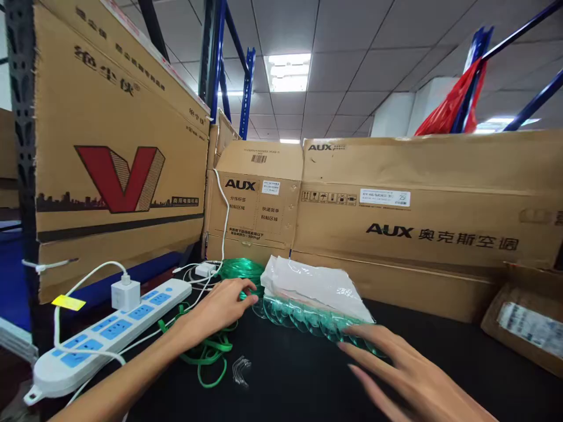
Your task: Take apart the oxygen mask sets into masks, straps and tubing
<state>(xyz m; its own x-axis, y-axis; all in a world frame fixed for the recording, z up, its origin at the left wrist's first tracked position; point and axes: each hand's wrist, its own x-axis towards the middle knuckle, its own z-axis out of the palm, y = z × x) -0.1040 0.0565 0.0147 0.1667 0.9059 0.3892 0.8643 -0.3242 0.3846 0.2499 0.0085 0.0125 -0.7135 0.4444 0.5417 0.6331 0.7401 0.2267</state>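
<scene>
My left hand [222, 310] hovers over the left side of the black tabletop, fingers loosely bent, with a gap between thumb and fingertips and nothing visible in it. Just behind it sits a coil of shiny green plastic strapping [241, 268]. A tangle of green cord [209, 354] lies under my left wrist. On the right, my right hand [396, 363] is spread and slightly blurred, fingertips at the near right end of a row of clear greenish round pieces [303, 316]; contact is unclear. A white plastic bag [314, 284] rests over that row.
A white power strip [171, 293] with a plugged-in charger [125, 294] and loose cables lies at left. Small clear curved pieces [241, 372] lie near the front. Cardboard panels [409, 176] wall the back, a large carton [118, 117] the left. An open cardboard box [497, 310] stands right.
</scene>
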